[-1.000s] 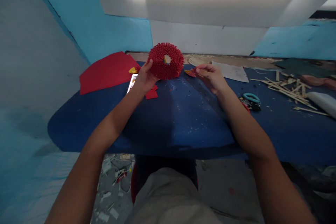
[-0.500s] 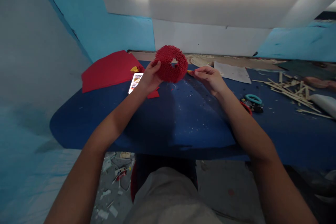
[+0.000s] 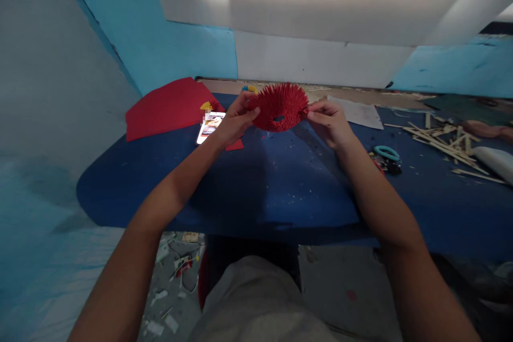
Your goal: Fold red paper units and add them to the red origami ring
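- The left hand pinches the left rim of a red spiky ring, thumb on the near face, seemingly to steady it.
- The right hand pinches at the ring's right edge; whether a small loose piece sits between its fingertips too, I cannot make out.
- The ring is held up over the table, tilted so its hole shows to the wearer, perhaps for a clear view of the rows of points.
- Just beside the left wrist lies a lit phone, probably put there to be glanced at.
- Behind it a red sheet lies flat, out of the forearms' way.
- Farther right, teal-handled scissors and heaped wooden sticks look simply set aside, well apart from the ring.
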A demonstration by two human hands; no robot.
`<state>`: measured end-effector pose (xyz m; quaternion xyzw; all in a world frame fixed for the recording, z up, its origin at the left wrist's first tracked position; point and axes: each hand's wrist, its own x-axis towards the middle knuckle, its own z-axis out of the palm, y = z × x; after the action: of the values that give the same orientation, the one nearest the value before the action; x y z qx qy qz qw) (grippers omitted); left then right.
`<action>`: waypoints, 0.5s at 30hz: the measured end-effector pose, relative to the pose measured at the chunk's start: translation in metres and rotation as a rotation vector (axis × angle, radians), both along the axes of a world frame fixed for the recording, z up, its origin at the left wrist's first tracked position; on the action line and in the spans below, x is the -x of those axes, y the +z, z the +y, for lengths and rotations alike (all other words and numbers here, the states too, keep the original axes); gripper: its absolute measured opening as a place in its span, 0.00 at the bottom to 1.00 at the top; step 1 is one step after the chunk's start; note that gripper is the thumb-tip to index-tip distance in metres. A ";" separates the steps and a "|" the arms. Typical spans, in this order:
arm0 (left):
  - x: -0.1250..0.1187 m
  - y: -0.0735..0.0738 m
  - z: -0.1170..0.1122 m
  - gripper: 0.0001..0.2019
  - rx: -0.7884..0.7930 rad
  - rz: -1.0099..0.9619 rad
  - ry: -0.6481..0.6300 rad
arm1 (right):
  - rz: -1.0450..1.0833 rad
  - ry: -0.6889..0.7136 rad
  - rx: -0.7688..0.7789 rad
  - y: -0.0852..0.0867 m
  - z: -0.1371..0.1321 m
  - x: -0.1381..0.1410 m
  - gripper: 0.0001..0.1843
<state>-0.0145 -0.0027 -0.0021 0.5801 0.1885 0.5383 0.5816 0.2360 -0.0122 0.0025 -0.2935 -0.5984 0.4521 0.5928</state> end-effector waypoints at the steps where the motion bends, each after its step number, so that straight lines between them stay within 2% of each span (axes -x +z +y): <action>1: 0.000 0.000 0.000 0.17 -0.010 -0.009 -0.008 | -0.010 -0.006 -0.003 -0.001 0.000 0.000 0.14; 5: 0.001 0.001 -0.002 0.17 -0.015 -0.018 -0.017 | -0.038 -0.029 -0.011 -0.001 0.000 0.000 0.14; 10: -0.001 0.005 -0.007 0.16 0.024 0.024 0.041 | -0.076 -0.076 0.029 0.000 -0.003 0.001 0.15; 15: -0.002 0.008 -0.009 0.15 0.070 0.014 0.042 | -0.072 -0.071 0.024 0.001 -0.004 0.002 0.15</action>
<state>-0.0127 -0.0117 0.0054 0.5588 0.2236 0.5396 0.5888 0.2338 -0.0160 0.0033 -0.3375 -0.6031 0.4271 0.5831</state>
